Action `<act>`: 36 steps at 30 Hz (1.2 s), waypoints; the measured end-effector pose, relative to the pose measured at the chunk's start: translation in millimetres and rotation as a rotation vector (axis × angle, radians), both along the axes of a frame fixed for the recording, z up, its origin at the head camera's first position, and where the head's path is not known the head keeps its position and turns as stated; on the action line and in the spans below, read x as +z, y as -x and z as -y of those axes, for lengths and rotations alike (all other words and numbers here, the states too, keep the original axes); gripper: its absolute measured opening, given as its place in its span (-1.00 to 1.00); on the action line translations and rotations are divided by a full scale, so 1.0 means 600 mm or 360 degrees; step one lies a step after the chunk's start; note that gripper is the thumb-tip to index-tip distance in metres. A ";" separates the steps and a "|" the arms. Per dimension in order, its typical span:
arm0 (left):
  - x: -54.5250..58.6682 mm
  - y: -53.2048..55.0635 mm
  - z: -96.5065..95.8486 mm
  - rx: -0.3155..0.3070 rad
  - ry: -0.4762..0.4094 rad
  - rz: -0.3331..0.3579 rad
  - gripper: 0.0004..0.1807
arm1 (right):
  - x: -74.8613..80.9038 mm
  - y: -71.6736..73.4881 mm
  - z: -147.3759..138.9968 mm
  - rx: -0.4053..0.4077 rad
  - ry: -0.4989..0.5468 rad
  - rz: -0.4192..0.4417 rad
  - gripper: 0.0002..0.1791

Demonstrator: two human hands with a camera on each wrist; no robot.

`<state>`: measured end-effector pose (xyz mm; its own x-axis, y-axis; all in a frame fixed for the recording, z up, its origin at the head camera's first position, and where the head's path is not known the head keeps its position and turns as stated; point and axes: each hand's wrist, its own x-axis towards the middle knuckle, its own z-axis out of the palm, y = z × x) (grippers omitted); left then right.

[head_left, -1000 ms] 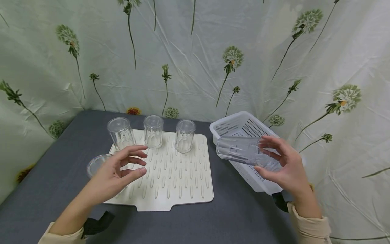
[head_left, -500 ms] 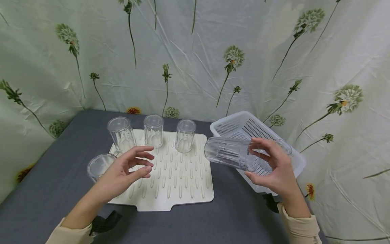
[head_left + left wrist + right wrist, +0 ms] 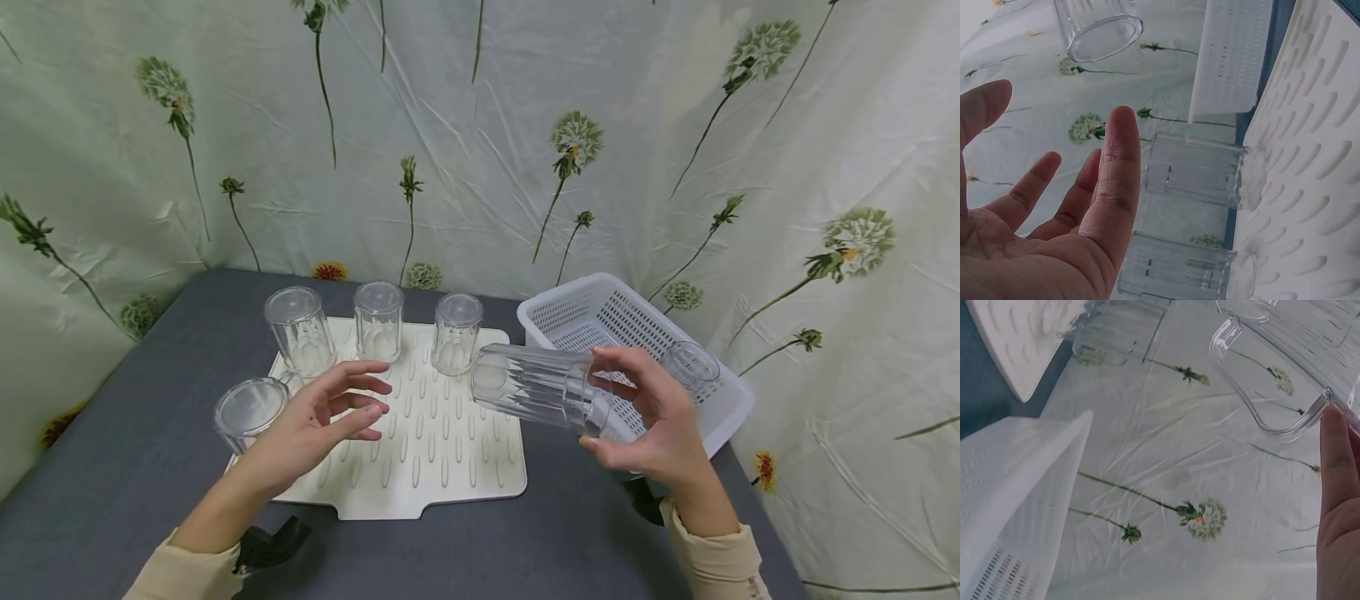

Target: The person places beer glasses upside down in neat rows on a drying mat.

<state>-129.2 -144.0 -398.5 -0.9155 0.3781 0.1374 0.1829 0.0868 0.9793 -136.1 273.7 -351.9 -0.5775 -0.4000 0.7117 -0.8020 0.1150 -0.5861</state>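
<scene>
My right hand (image 3: 648, 421) grips a clear ribbed glass mug (image 3: 528, 385) near one end, thumb below and fingers above. The mug lies almost level in the air, its far end overlapping the right edge of the white ridged drying mat (image 3: 442, 454) in the head view. Its looped handle (image 3: 1254, 419) shows in the right wrist view, with a fingertip at it. My left hand (image 3: 318, 417) hovers over the mat's left part, fingers loosely bent and holding nothing. Beside it stands a clear glass (image 3: 247, 408), partly hidden by the wrist.
Along the mat's back edge stand three clear glasses: left (image 3: 298, 329), middle (image 3: 378, 321) and right (image 3: 456, 333). A white perforated basket (image 3: 555, 312) sits at the right, with another clear glass (image 3: 690, 367) inside. Dark cloth (image 3: 450, 554) covers the table; a flowered curtain (image 3: 480, 167) hangs behind.
My right hand has carried the mug leftward from over the basket toward the mat, uncovering the glass in the basket. My left hand has shifted slightly right.
</scene>
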 end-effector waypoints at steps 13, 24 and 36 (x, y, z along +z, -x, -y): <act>-0.010 0.003 -0.019 -0.0080 -0.0047 0.0080 -0.43 | -0.006 -0.002 0.035 0.0154 0.0032 -0.0033 -0.08; -0.018 0.004 -0.027 -0.0179 -0.0147 0.0094 -0.44 | -0.013 -0.006 0.058 0.0230 -0.0006 -0.0028 -0.08; -0.012 0.004 -0.035 -0.0330 -0.0340 0.0228 -0.46 | -0.017 -0.010 0.075 0.0319 -0.0012 -0.0005 -0.08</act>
